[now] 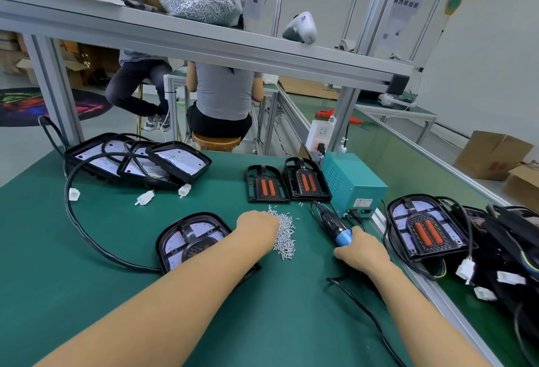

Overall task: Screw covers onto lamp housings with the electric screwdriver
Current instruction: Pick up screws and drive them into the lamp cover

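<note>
1. Housings [137, 162], a stack of them with cables and white plugs, sit by the bench's [87, 293] far left edge.
2. Nearer the middle, 1 lamp housing [186, 238] lies under the left forearm, cover on it.
3. Left hand [256, 225] rests on the screw pile [287, 235]; fingers are hidden, so can't tell if it's pinching any.
4. 2 loose covers [287, 181] with orange strips lie at the far edge, just beside the teal power box [350, 183].
5. Right hand [361, 253] is wrapped round the electric screwdriver [335, 228], which lies tilted, cord end pointing away.
6. Past the bench's right edge, an assembled lamp [425, 228] sits on a pile of others.
</note>
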Available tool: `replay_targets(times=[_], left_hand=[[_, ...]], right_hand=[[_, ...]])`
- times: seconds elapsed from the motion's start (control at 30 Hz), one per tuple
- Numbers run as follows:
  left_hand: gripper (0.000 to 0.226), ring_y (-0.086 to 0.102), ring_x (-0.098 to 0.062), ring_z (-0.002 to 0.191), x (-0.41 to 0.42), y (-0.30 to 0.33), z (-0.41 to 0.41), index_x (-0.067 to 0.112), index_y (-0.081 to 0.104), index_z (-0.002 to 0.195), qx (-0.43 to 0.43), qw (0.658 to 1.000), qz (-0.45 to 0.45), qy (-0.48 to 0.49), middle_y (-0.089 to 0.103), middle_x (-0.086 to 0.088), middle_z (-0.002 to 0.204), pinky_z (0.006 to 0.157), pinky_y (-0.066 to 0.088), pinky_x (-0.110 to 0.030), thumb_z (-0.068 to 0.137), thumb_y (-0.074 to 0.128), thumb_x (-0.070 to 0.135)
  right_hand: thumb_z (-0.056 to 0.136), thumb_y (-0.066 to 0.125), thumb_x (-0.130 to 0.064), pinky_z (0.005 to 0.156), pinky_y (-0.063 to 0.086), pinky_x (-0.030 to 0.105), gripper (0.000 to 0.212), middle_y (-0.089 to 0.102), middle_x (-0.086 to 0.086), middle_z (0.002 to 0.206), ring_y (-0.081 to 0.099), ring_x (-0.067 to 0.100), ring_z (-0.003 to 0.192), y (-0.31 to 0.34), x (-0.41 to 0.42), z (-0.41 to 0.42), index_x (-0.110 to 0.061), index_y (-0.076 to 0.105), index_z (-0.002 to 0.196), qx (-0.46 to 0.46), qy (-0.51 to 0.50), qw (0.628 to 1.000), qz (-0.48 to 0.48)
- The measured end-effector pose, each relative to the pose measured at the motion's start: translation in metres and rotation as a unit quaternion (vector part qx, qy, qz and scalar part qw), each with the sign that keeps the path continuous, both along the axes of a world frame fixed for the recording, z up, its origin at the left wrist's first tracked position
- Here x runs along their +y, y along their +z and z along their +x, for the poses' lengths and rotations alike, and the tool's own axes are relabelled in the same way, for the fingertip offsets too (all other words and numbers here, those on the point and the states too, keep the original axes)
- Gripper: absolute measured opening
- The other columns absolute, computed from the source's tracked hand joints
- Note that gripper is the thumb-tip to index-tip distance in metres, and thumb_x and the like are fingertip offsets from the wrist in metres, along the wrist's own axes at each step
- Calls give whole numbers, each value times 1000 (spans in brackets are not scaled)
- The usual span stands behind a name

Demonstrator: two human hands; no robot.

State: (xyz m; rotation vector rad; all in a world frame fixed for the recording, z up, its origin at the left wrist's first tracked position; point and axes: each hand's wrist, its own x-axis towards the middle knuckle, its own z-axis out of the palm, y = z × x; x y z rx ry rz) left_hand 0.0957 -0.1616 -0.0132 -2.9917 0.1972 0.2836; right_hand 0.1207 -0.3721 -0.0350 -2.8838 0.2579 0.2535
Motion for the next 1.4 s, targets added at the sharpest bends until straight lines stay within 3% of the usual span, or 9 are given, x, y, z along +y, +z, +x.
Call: replay_targets(times=[0.27, 0.37, 0.43, 0.5, 0.63, 0.77, 0.87, 1.13, 1.4], left_hand=[[26, 60, -30, 99, 0, -3, -7, 4, 60, 111, 31, 998, 32, -31, 63, -7, 109, 67, 37, -30, 89, 48, -2], [9, 48, -27, 72, 8, 1, -5, 6, 51, 79, -7, 994, -106, 16, 59, -11, 86, 63, 36, -32, 87, 51, 5], [22, 41, -23, 57, 19, 5, -3, 9, 41, 63, -16, 961, -269, 65, 46, -10, 63, 57, 34, -27, 83, 51, 6], [18, 50, -19, 47, 31, 9, -6, 9, 53, 64, -10, 887, -447, 118, 53, -6, 61, 50, 40, -22, 81, 50, 3], [15, 55, -10, 54, 54, 15, -21, 3, 69, 89, 10, 664, -727, 178, 66, -7, 67, 52, 52, -21, 86, 58, -6], [9, 63, -11, 56, 75, 15, -44, 0, 66, 89, 40, 507, -840, 191, 71, -10, 74, 54, 54, -21, 87, 59, -5], [13, 61, -12, 53, 83, 12, -60, 1, 63, 95, 55, 430, -878, 201, 68, -11, 71, 51, 54, -20, 89, 54, -6], [15, 68, -13, 60, 97, 9, -83, -4, 63, 98, 38, 399, -891, 215, 72, -13, 77, 54, 56, -20, 84, 58, -5], [8, 66, -14, 59, 96, 8, -91, -3, 62, 92, 27, 404, -891, 204, 70, -13, 76, 53, 55, -20, 84, 60, -2]], right_hand=[[72, 66, -19, 54, 37, 25, 35, 55, -1, 82, 54, 15, 69, 8, 3, -1, -15, 44, 101, 36, -12, 999, 22], [68, 65, -13, 56, 40, 26, 32, 59, 2, 85, 56, 20, 72, 12, 2, -3, -14, 51, 97, 7, -11, 997, 82], [65, 67, -9, 56, 40, 25, 27, 60, 4, 81, 55, 22, 69, 21, 4, -5, -13, 54, 88, -19, -6, 989, 146], [63, 69, -7, 55, 41, 24, 21, 62, 6, 73, 54, 23, 62, 34, 7, -8, -10, 56, 79, -45, -4, 976, 214], [66, 65, 3, 48, 43, 24, 17, 58, 9, 55, 50, 21, 46, 67, 21, -16, -5, 58, 79, -10, -6, 907, 422], [74, 63, 6, 42, 47, 24, 26, 56, 6, 56, 50, 16, 43, 92, 40, -26, -3, 63, 99, 11, -17, 784, 620], [72, 64, 1, 43, 48, 23, 28, 53, 3, 56, 49, 14, 42, 101, 58, -34, -5, 59, 99, 0, -9, 677, 736], [90, 50, 0, 47, 46, 19, 21, 52, 0, 59, 49, 9, 45, 111, 104, -51, -15, 55, 104, -135, 13, 504, 853], [77, 57, -7, 50, 45, 21, 36, 51, -3, 57, 48, 9, 46, 124, 134, -62, -14, 51, 112, -222, 65, 416, 879]])
